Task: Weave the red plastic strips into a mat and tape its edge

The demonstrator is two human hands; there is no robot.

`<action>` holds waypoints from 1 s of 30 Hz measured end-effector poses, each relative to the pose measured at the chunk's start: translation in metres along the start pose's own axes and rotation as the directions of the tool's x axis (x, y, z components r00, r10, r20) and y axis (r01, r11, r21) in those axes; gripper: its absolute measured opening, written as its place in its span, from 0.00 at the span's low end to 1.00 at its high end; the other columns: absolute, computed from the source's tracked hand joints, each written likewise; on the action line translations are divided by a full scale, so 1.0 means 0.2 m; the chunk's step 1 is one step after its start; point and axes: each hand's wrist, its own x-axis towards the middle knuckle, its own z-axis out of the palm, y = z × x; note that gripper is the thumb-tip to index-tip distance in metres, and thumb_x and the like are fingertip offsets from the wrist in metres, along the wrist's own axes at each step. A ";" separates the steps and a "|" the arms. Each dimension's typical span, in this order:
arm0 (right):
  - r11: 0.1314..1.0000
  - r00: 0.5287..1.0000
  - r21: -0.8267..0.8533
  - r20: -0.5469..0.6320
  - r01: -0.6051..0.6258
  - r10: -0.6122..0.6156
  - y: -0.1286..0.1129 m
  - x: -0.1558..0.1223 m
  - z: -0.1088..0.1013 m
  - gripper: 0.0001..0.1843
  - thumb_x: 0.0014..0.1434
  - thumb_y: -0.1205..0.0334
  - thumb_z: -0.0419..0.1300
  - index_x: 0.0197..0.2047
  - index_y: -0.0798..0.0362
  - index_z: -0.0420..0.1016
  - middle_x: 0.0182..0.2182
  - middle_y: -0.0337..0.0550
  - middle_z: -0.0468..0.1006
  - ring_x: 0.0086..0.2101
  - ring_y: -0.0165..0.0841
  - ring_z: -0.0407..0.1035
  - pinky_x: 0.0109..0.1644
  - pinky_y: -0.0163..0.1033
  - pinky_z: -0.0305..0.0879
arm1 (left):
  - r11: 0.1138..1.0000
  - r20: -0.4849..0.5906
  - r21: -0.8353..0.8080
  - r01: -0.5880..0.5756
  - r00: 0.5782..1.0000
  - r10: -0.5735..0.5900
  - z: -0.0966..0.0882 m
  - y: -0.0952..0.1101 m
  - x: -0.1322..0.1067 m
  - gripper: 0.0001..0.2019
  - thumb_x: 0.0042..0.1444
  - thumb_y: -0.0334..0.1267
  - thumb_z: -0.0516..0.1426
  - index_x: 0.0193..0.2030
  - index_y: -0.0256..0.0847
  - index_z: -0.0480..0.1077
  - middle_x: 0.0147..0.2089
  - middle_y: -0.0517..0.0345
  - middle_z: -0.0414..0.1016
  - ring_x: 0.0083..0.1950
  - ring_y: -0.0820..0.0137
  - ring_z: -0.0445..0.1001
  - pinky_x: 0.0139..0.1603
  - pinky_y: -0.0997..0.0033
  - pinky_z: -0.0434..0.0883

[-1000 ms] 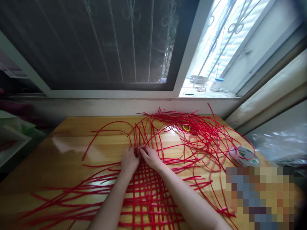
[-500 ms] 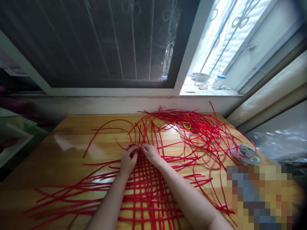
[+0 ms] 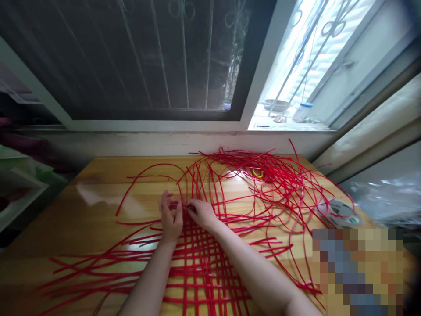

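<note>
A loose grid of woven red plastic strips [image 3: 202, 259] lies on the wooden table, its long ends fanning out to both sides. At its far edge are both my hands, close together. My left hand [image 3: 171, 219] holds a red strip between thumb and fingers, the other fingers raised and bent. With its fingers pinched, my right hand [image 3: 202, 213] grips the strip just right of there; the fingertips partly hide it. Several upright strip ends stick out beyond my hands toward the window.
A tangled heap of red strips [image 3: 276, 169] covers the table's back right, with a yellow ring-shaped thing [image 3: 257, 173] in it. A roll of clear tape [image 3: 342, 213] lies at the right edge. Behind the wooden table [image 3: 98, 175] is a window [image 3: 158, 125].
My left hand has shifted slightly left, and its fingers have lifted and spread a little. My right hand has moved slightly left, still pinching at the weave's far edge.
</note>
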 end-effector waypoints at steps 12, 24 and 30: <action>0.992 0.995 0.102 -0.051 -0.076 0.081 0.07 0.02 0.03 0.13 0.60 0.57 0.50 0.28 0.53 0.68 0.25 0.39 0.72 0.26 0.28 0.63 0.28 0.31 0.50 | 0.779 0.132 0.610 0.145 0.951 -0.280 0.02 -0.04 0.06 0.15 0.47 0.41 0.55 0.40 0.37 0.70 0.40 0.48 0.65 0.47 0.56 0.65 0.51 0.53 0.63; 0.990 0.994 0.084 0.011 -0.109 0.109 0.06 0.04 0.02 0.14 0.61 0.56 0.48 0.34 0.51 0.72 0.31 0.41 0.77 0.31 0.30 0.68 0.31 0.31 0.53 | 0.953 0.117 0.303 -0.023 0.993 -0.013 -0.03 -0.06 0.01 0.12 0.47 0.30 0.49 0.32 0.41 0.73 0.42 0.53 0.65 0.46 0.65 0.66 0.49 0.61 0.66; 0.992 0.994 0.049 0.016 -0.113 0.112 0.06 0.04 0.03 0.11 0.59 0.61 0.50 0.35 0.51 0.73 0.32 0.41 0.77 0.32 0.31 0.68 0.31 0.32 0.53 | 0.965 0.147 0.235 -0.112 0.986 0.078 -0.01 -0.05 0.02 0.12 0.47 0.28 0.51 0.32 0.43 0.74 0.44 0.53 0.64 0.46 0.64 0.65 0.47 0.60 0.66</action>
